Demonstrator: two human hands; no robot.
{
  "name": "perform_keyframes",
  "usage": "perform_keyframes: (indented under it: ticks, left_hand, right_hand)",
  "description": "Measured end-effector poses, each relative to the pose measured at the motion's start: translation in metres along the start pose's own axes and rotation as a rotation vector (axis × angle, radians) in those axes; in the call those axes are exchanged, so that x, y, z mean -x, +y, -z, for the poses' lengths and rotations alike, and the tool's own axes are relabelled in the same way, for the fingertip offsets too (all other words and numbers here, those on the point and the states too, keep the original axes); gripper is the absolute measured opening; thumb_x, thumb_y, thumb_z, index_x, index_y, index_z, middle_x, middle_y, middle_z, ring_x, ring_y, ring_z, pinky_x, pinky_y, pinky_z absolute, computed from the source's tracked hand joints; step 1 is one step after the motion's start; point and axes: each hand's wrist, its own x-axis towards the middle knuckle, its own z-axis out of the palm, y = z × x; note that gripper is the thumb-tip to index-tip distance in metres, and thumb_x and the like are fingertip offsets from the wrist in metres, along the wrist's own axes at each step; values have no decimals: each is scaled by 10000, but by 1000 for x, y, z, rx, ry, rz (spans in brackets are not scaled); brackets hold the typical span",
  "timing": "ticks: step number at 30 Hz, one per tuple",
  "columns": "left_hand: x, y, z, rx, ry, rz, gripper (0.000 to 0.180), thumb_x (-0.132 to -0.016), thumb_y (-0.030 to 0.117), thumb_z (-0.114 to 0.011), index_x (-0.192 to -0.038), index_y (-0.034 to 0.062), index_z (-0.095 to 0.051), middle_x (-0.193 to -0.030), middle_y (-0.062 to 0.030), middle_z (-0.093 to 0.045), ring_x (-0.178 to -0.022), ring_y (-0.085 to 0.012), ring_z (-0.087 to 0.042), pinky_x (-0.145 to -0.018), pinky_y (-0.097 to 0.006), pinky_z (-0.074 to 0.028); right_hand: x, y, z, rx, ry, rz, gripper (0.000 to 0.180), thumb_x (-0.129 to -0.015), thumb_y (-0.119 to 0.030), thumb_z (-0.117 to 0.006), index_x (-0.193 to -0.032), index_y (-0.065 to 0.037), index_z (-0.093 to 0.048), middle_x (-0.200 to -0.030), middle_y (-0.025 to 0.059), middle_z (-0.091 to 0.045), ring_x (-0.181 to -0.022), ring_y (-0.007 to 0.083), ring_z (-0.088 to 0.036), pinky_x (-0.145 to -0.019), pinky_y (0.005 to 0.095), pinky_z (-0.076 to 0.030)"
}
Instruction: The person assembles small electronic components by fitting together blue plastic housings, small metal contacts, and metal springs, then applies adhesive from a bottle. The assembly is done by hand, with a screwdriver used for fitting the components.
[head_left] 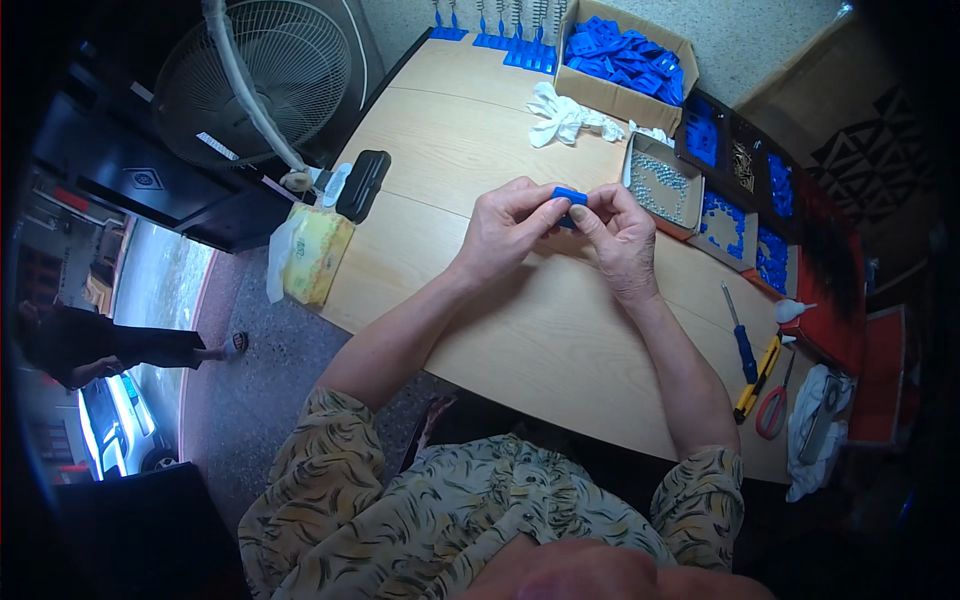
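Note:
Above the middle of the wooden table, both hands meet around a small blue plastic part. My left hand pinches it from the left with thumb and forefinger. From the right, my right hand grips the same part, its thumb tip pressed against it. The lower side of the part is hidden by my fingers. Just right of my right hand stands a shallow carton of small metal balls or beads. Beyond it lie trays with small blue parts and brass-coloured pins or screws.
At the back, a carton of blue parts adjoins spring-topped blue pieces and white cloths. A screwdriver, a yellow cutter and red-handled scissors lie right. Leftward are a tissue pack, black case and fan.

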Motion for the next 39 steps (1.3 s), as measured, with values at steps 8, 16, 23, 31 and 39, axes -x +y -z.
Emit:
perform_keyframes:
  ticks: [8, 16, 23, 31, 39]
  left_hand:
    - [1, -5, -2, -9, -11, 17, 224, -963, 160, -641, -1116, 18, -722, -815, -11, -588, -739, -60, -561, -650, -219, -457]
    - [-4, -16, -2, -42, 20, -2, 216, -950, 168, -653, -1091, 27, -736, -815, -23, -610, -739, -75, -553, -660, -236, -448]
    - [-5, -13, -3, -36, 25, -17, 222, -936, 191, -666, -1065, 28, -745, -810, -34, -625, -753, -81, -565, -654, -242, -452]
    - [-11, -19, -11, 182, -35, 130, 234, -934, 211, -680, -1013, 2, -751, -824, -19, -651, -704, -59, -559, -615, -225, -441]
    - [-12, -3, -4, 358, -9, 447, 251, -934, 225, -683, -1015, -8, -728, -800, 2, -668, -651, -32, -543, -568, -171, -413]
  right_hand:
    - [-2, 19, 5, 10, 22, -16, 144, -920, -119, -696, -950, -43, -578, -811, -31, -590, -713, 12, -534, -612, 176, -434]
    - [-6, 22, 6, -15, 29, -60, 122, -922, -108, -690, -944, -54, -582, -823, -29, -598, -718, 9, -542, -602, 165, -431]
    - [-4, 20, 7, -26, 10, -27, 119, -939, -97, -669, -971, -26, -579, -865, -3, -610, -766, 31, -586, -655, 174, -487]
    - [0, 15, 16, 3, 39, -103, 173, -928, -159, -685, -970, -26, -582, -800, -3, -616, -684, 37, -587, -576, 179, -482]
    - [-5, 10, 12, -99, -32, -172, 213, -933, -188, -678, -988, -1, -590, -758, 32, -633, -594, 67, -617, -479, 203, -475]
